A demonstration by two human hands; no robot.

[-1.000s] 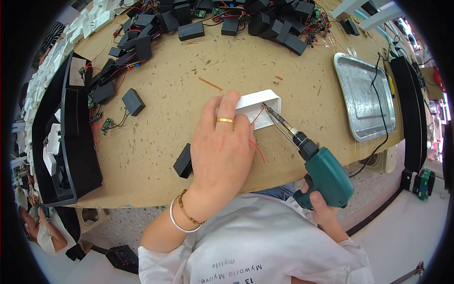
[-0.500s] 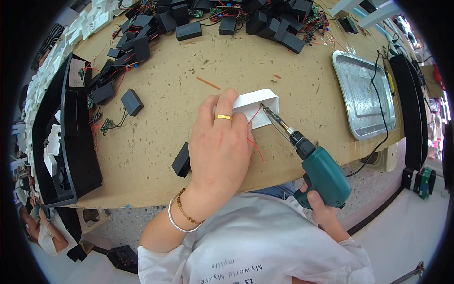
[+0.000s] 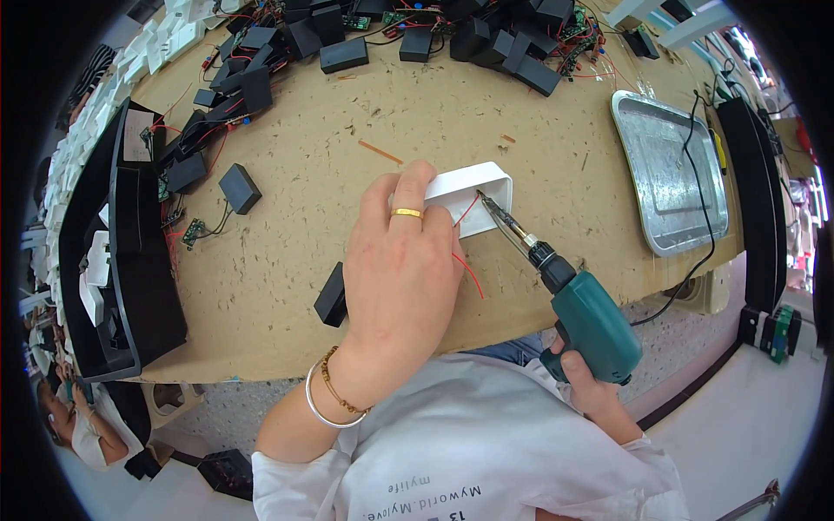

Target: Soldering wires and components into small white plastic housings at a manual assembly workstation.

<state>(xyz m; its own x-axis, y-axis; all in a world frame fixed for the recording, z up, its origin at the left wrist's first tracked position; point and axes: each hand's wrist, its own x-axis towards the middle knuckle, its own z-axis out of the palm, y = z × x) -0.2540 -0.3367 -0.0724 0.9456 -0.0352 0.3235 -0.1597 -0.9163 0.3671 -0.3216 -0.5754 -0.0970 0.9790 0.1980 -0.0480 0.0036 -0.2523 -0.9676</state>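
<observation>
An electronics assembly workshop is showing: circuit boards (image 3: 356, 23) and black boxes (image 3: 344, 56) are crowding toward the far edge of the workbench (image 3: 295, 191), and a soldering gun (image 3: 597, 326) is crossing its near edge.

Table (image 3: 304, 187): tan top, pitted with many small dark marks; along its far side, a tangled heap of black boxes (image 3: 499, 49) and green boards (image 3: 355, 23). At left, an open black bin (image 3: 149, 260), then a lone black box (image 3: 240, 188) wired to a small circuit board (image 3: 193, 232); nearer the front edge, a second black box (image 3: 330, 297). At right, a shallow metal tray (image 3: 671, 187); mid-table, a thin orange-brown strip (image 3: 380, 151) and a shorter piece (image 3: 508, 137)
</observation>
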